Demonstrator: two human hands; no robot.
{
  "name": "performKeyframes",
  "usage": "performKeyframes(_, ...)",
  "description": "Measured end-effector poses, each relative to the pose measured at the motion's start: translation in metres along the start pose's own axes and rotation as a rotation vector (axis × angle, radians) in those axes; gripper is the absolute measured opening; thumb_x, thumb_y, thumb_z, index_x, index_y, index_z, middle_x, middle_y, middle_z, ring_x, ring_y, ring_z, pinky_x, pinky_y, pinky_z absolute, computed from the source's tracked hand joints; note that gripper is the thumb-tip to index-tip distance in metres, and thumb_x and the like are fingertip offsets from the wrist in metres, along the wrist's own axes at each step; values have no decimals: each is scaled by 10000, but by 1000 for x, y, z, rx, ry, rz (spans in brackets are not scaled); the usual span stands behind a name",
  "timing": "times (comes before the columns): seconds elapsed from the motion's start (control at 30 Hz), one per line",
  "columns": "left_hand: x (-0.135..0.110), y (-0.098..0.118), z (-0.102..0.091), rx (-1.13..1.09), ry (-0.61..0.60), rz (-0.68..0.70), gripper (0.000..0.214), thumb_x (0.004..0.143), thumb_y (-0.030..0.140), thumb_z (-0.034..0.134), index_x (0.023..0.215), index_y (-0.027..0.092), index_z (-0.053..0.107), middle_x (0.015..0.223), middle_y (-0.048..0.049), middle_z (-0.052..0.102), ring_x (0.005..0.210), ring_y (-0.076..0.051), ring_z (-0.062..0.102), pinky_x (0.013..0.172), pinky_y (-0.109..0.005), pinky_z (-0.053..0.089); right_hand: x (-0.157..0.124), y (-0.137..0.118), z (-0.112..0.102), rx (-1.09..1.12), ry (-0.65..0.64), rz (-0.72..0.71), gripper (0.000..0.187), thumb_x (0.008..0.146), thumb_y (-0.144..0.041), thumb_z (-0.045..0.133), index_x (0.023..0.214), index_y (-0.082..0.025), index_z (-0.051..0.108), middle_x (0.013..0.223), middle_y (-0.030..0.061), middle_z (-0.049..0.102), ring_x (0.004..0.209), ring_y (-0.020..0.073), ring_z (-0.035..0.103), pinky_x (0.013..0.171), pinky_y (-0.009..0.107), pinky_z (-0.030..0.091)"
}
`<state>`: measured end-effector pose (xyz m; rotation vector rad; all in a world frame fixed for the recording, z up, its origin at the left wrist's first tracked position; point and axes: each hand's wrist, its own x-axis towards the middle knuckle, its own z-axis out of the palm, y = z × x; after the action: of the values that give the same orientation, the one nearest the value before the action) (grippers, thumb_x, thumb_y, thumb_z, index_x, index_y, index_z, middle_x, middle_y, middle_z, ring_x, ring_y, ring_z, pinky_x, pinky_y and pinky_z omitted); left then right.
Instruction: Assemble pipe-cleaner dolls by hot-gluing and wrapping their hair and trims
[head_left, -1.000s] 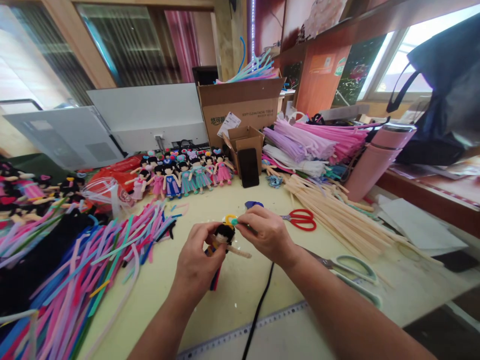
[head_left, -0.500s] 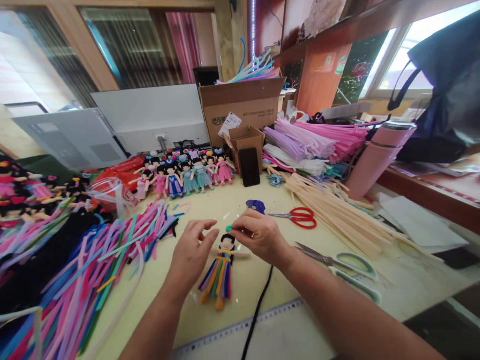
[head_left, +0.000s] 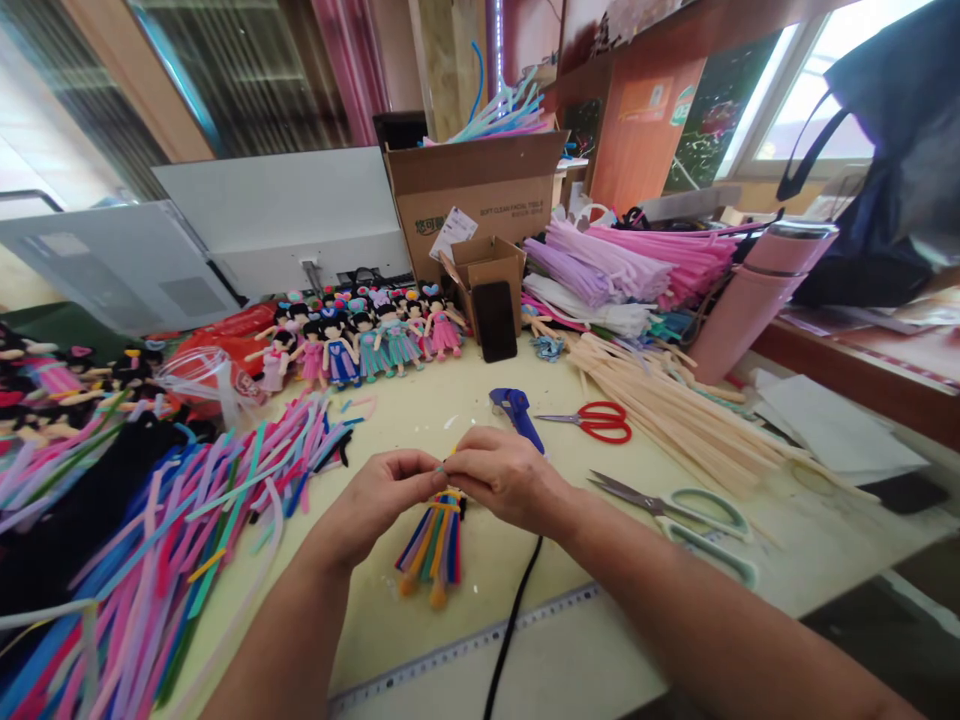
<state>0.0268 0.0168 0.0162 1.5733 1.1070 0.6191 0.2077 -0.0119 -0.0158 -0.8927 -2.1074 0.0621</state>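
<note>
1. Since half a second ago, the left hand [head_left: 379,500] has moved in to meet the right hand [head_left: 510,475]; its fingertips were apart then. The right hand has shifted, uncovering more of a blue glue-gun-shaped tool [head_left: 516,408].
2. The right hand pinches a small teal-green piece [head_left: 441,468], of which only a sliver shows. The left thumb and forefinger are drawn together right at it; whether they grip it too cannot be told.
3. Directly beneath the fingers, a fuzzy-stem doll with a striped multicoloured skirt, yellow waistband and orange-yellow feet [head_left: 431,540] lies on the pale yellow bench [head_left: 375,600], feet toward the wearer. The hands hide its head.
4. Near the right hand lie slim scissors with red handles [head_left: 604,422] and, nearer the right forearm, larger scissors with pale green handles [head_left: 656,503]. A black cable [head_left: 517,610] crosses a white marked measuring strip [head_left: 442,655].
5. Left of the hands spreads a heap of multicoloured fuzzy strips [head_left: 225,500]; to the right, a bundle of beige fuzzy stems [head_left: 675,430].
6. Farther back stand a row of small dolls in pink, blue and teal dresses [head_left: 390,335], a black phone [head_left: 495,320] against a small open cardboard box [head_left: 491,262], and a pink cylindrical bottle [head_left: 750,300], tilted in view.
</note>
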Motion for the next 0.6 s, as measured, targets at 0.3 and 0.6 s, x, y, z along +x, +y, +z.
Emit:
performKeyframes(0.3, -2, -1, -8, 106, -24, -3, 200, 597, 411, 711, 574, 213, 722, 583, -18, 653, 601, -182, 527, 623, -285, 421, 1, -3, -2, -12, -106, 16, 171, 921, -217, 516, 888, -178, 680, 808, 55, 627, 786, 152, 580, 689, 253, 452)
performKeyframes(0.6, 1, -4, -3, 90, 46, 62, 217, 629, 398, 693, 544, 200, 672, 557, 7, 596, 584, -154, 493, 587, -266, 386, 1, -8, -1, 2, -8, 148, 144, 879, -156, 538, 783, -165, 644, 736, 32, 588, 691, 131, 546, 620, 236, 415)
